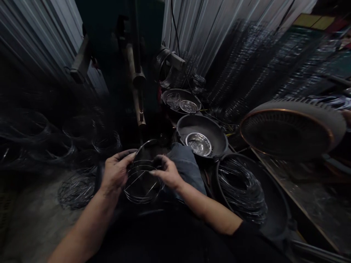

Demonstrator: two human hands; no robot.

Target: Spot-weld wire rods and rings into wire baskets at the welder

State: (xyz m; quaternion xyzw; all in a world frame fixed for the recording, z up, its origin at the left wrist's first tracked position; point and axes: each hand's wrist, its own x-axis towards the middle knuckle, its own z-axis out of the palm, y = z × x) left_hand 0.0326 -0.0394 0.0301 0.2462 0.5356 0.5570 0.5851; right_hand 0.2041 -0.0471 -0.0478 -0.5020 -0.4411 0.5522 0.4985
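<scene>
Our left hand [116, 170] and right hand [166, 172] are pinching one wire frame [141, 200]; a bowl [199, 144] is resting by its basin's [203, 124] front edge.

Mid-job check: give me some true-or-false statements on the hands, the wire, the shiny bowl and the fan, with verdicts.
1. The left hand grips the wire frame, with the right hand at it. True.
2. The shiny bowl stands on the floor. False: the shiny bowl sits in a round dark basin.
3. A wire coil lies in the dark tray. True.
4. The fan is at the picture's left edge. False: the fan is on the right.
</scene>
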